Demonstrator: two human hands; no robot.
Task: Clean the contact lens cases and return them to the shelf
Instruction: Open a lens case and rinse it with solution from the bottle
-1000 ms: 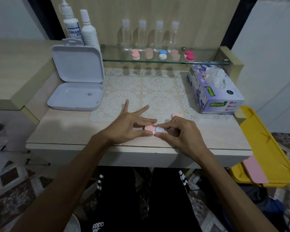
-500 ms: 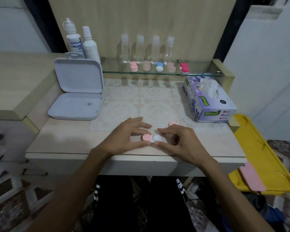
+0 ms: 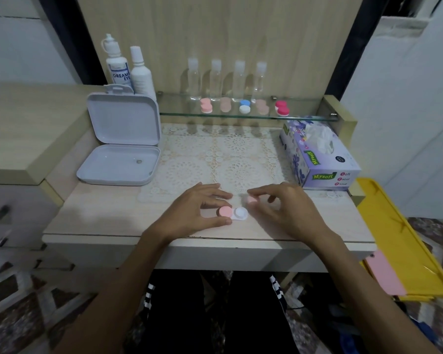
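Desk front edge: your left hand pinches the lens case w/ thumb + fingers, probably so it cannot slide. Your right hand pinches the loose pink cap just beside the uncapped well, prob. for cleaning.

arms: bare, no sleeves | trousers: black, white side stripes

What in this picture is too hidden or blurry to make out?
- Head view: whether the open well of the lens case is wet or dry; too small.
- Small print on the solution bottle; blurred.
- Whether the right hand pinches the pink cap; fingers blur.
- Left hand hides the case's left end.
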